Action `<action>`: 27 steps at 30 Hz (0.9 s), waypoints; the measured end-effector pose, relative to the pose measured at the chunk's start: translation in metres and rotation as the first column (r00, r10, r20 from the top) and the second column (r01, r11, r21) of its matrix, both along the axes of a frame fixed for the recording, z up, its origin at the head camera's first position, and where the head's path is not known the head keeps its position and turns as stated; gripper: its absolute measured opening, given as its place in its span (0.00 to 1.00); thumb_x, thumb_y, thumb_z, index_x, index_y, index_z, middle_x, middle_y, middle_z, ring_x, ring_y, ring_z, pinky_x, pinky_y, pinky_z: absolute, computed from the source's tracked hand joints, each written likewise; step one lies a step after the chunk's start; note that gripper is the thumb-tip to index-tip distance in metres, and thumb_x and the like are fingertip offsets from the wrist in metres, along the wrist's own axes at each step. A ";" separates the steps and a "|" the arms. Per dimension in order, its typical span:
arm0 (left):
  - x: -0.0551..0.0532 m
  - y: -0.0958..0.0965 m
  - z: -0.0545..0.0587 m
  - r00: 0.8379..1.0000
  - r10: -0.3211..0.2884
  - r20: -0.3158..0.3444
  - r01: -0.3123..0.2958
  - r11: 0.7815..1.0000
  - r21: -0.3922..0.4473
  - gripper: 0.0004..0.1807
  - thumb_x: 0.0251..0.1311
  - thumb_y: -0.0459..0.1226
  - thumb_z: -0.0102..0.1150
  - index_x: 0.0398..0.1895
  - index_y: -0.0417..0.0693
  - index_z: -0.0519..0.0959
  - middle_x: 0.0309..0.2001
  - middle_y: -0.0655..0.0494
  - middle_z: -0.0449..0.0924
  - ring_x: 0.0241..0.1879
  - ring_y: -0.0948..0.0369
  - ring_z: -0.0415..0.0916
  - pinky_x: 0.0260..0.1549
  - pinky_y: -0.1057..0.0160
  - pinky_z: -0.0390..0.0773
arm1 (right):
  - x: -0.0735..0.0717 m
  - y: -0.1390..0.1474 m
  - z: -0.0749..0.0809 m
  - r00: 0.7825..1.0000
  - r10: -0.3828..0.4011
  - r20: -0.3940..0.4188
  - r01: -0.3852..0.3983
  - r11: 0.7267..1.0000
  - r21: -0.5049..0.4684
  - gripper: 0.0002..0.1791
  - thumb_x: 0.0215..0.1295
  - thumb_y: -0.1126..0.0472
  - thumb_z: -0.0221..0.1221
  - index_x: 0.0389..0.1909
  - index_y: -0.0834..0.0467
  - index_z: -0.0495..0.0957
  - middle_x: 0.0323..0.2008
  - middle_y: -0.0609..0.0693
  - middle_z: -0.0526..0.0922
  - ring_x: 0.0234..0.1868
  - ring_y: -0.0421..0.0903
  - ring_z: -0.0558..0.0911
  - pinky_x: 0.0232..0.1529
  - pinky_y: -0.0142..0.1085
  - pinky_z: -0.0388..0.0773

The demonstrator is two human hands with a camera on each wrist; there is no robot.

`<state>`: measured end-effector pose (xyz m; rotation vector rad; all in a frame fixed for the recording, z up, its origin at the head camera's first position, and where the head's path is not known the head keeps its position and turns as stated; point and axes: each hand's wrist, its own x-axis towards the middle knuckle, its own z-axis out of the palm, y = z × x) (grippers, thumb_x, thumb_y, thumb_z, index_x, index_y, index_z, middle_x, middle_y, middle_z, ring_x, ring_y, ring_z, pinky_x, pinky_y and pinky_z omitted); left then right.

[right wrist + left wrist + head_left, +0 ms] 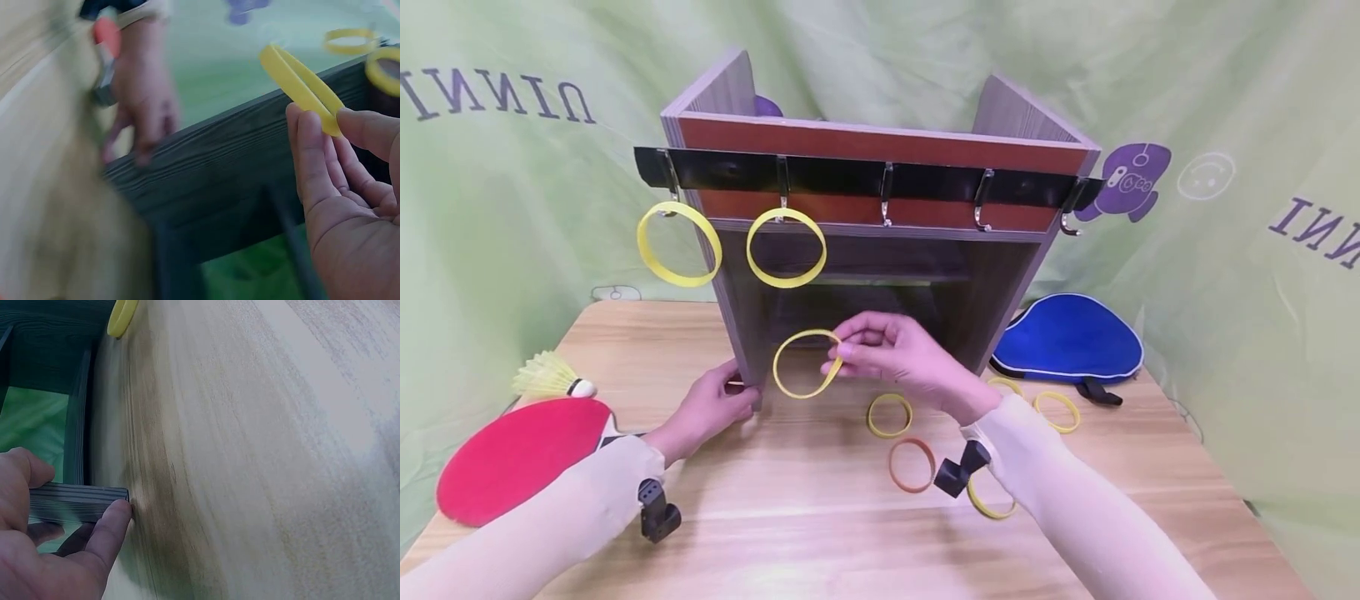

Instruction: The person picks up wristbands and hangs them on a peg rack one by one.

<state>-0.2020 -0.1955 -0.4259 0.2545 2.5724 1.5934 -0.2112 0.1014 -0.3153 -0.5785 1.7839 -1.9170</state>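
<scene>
My right hand (pixel 902 358) pinches a thin yellow ring (pixel 802 397) between thumb and fingers, in front of the wooden shelf's dark opening. In the right wrist view the held ring (pixel 300 87) tilts up from the fingertips. Low on the left, my left hand (pixel 711 410) grips the lower front edge of the shelf's side panel (pixel 78 495), thumb and fingers on either side. Across the shelf's top runs a black hook rail (pixel 838 176) with several metal hooks. One yellow ring (pixel 679 282) hangs from the leftmost hook, another yellow ring (pixel 786 284) from the second.
On the table (pixel 820 533) lie an orange ring (pixel 891 469), a yellow ring (pixel 871 418) and several more at right, partly behind my forearm. A red paddle (pixel 520 458) and a shuttlecock (pixel 550 377) lie left. A blue paddle case (pixel 1067 337) is right of the shelf.
</scene>
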 end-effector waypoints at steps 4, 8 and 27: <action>0.000 0.001 0.002 1.000 -0.008 0.003 0.008 1.000 -0.019 0.28 0.67 0.32 0.57 0.69 0.31 0.70 0.58 0.29 0.81 0.50 0.49 0.84 0.42 0.69 0.84 | 0.007 0.011 0.022 0.998 -0.054 -0.032 0.051 0.993 -0.106 0.09 0.73 0.75 0.55 0.51 0.68 0.76 0.40 0.51 0.89 0.44 0.47 0.92 0.54 0.39 0.87; -0.001 0.001 0.002 1.000 -0.011 0.002 0.011 1.000 -0.028 0.29 0.67 0.32 0.57 0.71 0.30 0.69 0.58 0.28 0.81 0.53 0.47 0.83 0.45 0.67 0.85 | 0.011 0.021 0.039 0.996 -0.087 -0.027 0.079 0.972 -0.219 0.12 0.74 0.77 0.51 0.45 0.60 0.79 0.39 0.52 0.88 0.45 0.48 0.92 0.56 0.38 0.86; 0.001 0.000 0.000 1.000 -0.007 0.015 0.007 1.000 -0.016 0.30 0.67 0.31 0.56 0.72 0.30 0.67 0.58 0.27 0.80 0.50 0.48 0.84 0.40 0.69 0.84 | 0.022 0.027 0.066 0.971 -0.238 -0.028 0.190 0.836 -0.515 0.08 0.73 0.73 0.57 0.46 0.58 0.78 0.42 0.52 0.87 0.50 0.50 0.91 0.60 0.37 0.83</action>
